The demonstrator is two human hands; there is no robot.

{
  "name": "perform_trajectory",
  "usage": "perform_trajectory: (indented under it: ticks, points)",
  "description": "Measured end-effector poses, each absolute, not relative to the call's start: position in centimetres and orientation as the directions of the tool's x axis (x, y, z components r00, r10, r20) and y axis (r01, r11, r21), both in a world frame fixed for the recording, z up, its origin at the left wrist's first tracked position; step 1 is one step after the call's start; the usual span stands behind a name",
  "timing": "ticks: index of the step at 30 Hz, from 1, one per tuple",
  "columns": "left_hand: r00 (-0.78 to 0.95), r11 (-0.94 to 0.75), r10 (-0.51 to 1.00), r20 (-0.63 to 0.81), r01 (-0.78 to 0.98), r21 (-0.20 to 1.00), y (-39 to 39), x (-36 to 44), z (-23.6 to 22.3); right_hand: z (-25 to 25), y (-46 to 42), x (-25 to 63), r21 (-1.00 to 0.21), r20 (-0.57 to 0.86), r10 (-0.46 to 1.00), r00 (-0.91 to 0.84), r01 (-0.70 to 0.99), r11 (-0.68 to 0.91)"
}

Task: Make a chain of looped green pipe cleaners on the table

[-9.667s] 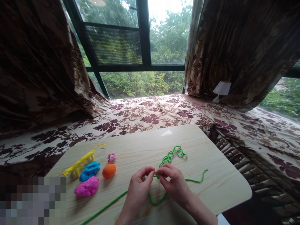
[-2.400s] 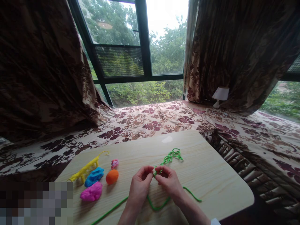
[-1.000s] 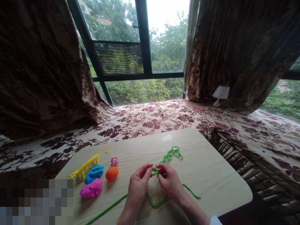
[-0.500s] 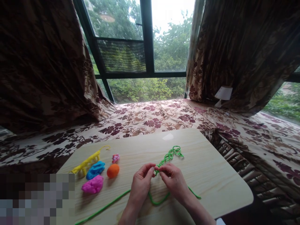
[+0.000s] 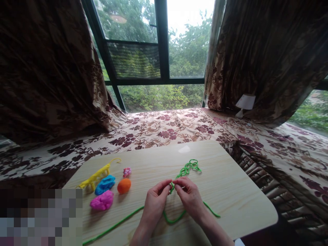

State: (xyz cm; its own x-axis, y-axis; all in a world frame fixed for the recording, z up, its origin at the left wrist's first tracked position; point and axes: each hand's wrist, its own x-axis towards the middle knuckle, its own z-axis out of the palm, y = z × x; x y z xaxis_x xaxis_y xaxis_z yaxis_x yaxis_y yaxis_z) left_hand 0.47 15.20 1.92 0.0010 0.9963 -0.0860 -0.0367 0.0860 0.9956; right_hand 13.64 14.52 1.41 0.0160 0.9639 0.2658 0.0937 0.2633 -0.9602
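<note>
A long green cord (image 5: 189, 168) lies on the light wooden table (image 5: 230, 191); its far part is worked into a chain of small loops. My left hand (image 5: 155, 203) and my right hand (image 5: 189, 198) meet at the near end of that chain, both pinching the cord between thumb and fingertips. From under my hands the loose cord curves toward me, one tail running off to the lower left and another short tail to the right.
On the table's left lie a yellow clay figure (image 5: 94, 176), a blue lump (image 5: 105, 184), a pink lump (image 5: 101, 201), an orange ball (image 5: 124, 185) and a small pink-white piece (image 5: 126, 171). A floral cushioned window seat (image 5: 164, 128), curtains and a small white lamp (image 5: 244, 102) are behind.
Over the last seconds the short right tail of the cord has been drawn in shorter. My hands stay pinched together at the chain's near end, only shifting slightly.
</note>
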Motion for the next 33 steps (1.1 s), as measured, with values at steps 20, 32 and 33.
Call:
perform_trajectory:
  ticks: [20,32,33]
  points:
    - [0.038,0.028,0.999,-0.029,0.011,1.000,15.26,0.05,1.40,1.04,14.53,13.52,-0.856,0.390,0.920,-0.036,0.353,0.377]
    - [0.059,0.026,0.998,-0.030,0.059,0.998,15.32,-0.09,1.60,0.94,14.56,13.46,-0.805,0.429,0.902,-0.055,0.429,0.409]
    - [0.063,0.027,0.998,-0.031,0.064,0.998,15.30,-0.11,1.62,0.92,14.57,13.43,-0.803,0.427,0.902,-0.054,0.436,0.406]
